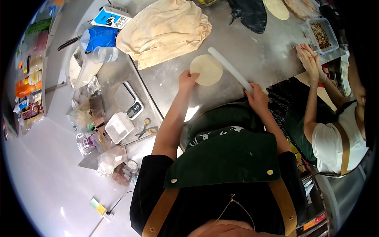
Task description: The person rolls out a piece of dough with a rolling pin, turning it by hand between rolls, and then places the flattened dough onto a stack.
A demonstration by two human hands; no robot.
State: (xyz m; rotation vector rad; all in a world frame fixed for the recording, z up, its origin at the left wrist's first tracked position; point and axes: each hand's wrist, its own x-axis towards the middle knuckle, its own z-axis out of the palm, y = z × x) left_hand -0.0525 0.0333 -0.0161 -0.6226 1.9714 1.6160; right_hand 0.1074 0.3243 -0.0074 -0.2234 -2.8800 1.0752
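A thin, pale round of dough (206, 70) lies on the steel worktop in front of me. My left hand (188, 80) is closed on its left edge, the thumb on top and the other fingers partly hidden. My right hand (257, 96) is wrapped round the near end of a white rolling pin (229, 65). The pin slants away to the upper left, and its far part passes close by the right edge of the dough.
A cream cloth (166, 29) lies heaped behind the dough. On the left are a kitchen scale (129, 100), scissors (147, 128), a white tub (119, 128) and a milk carton (110, 17). At right, a co-worker's hands (310, 63) press together near a filling box (320, 35).
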